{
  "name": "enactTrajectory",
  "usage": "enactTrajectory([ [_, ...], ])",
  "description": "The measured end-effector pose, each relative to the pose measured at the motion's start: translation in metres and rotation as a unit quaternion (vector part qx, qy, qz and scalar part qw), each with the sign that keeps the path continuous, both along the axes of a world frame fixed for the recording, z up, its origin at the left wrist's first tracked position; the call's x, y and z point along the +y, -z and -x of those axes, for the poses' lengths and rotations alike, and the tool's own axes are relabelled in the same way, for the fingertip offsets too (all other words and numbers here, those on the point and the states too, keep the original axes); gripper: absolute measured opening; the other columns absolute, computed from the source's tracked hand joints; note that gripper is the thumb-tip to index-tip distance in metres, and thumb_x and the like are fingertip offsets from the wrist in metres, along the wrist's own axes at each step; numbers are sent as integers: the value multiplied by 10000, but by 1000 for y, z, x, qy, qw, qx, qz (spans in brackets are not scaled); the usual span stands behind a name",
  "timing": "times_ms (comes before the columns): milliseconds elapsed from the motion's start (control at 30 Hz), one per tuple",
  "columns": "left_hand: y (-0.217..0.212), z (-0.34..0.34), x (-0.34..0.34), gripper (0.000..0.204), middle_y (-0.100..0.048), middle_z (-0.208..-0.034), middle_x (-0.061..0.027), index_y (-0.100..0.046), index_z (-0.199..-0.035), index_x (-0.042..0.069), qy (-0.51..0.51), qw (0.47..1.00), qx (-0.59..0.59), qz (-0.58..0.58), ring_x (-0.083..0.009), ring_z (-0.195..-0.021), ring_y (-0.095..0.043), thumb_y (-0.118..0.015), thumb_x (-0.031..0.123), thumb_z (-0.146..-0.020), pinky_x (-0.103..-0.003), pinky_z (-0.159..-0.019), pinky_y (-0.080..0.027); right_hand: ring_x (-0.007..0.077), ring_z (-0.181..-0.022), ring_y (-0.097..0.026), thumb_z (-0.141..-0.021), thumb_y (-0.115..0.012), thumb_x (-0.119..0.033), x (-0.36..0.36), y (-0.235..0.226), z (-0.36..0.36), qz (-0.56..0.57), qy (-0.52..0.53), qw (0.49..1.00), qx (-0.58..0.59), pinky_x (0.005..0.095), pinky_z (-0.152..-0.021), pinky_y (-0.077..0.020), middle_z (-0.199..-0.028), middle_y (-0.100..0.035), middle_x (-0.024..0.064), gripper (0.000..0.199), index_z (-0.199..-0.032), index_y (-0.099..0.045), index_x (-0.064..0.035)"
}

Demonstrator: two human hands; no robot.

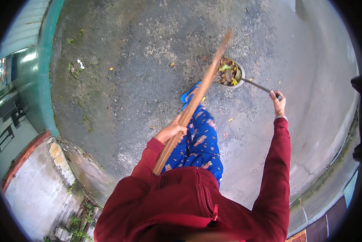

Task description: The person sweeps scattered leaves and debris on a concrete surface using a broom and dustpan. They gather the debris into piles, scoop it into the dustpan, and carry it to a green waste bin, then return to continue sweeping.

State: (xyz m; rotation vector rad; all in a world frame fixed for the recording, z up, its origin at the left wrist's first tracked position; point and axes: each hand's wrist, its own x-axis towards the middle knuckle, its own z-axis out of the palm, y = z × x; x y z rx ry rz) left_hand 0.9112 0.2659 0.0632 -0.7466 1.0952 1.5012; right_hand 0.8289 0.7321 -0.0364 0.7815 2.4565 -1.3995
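Observation:
My left hand (172, 131) grips a long wooden stick (197, 99) that slants up and to the right; its far end is blurred. My right hand (278, 103) is stretched forward, holding the thin metal handle of a round dustpan (240, 76). The pan holds a heap of dead brown and yellow leaves (228, 72) and sits just past the stick's upper end. I wear a dark red jacket and blue patterned trousers, with a blue slipper (189, 93) on the forward foot.
Wet grey asphalt (140, 72) lies all around, dotted with small yellow leaf bits. A green metal wall (43, 80) and a low concrete wall (39, 189) with weeds run along the left. A kerb edge curves at the lower right.

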Motion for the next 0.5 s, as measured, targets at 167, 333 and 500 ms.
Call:
enactTrajectory([
  [167, -12, -31, -47, 829, -465, -624, -63, -67, -1304, 167, -13, 983, 61, 175, -135, -406, -448, -494, -13, -617, -277, -342, -392, 86, -628, -471, -706, -633, -244, -3, 3, 2, 13, -19, 1000, 8, 229, -606, -394, -639, -544, 7, 222, -749, -596, -29],
  [333, 74, -50, -15, 862, -514, -680, -107, -36, -1300, 153, -63, 925, 217, 307, -180, -429, -498, -495, -42, -598, -305, -367, -425, 90, -620, -482, -714, -619, -265, -7, -3, 14, -47, -58, 997, -3, 236, -594, -398, -633, -555, 23, 238, -755, -600, -31],
  [500, 110, -80, 91, 919, -510, -925, -315, -38, -1302, 86, 154, 951, 65, 258, -462, -783, -516, -569, 141, -554, -386, -760, -419, 95, -626, -503, -714, -621, -263, -14, 3, 22, -50, -66, 996, -9, 237, -608, -411, -640, -573, 38, 240, -756, -602, -27],
])
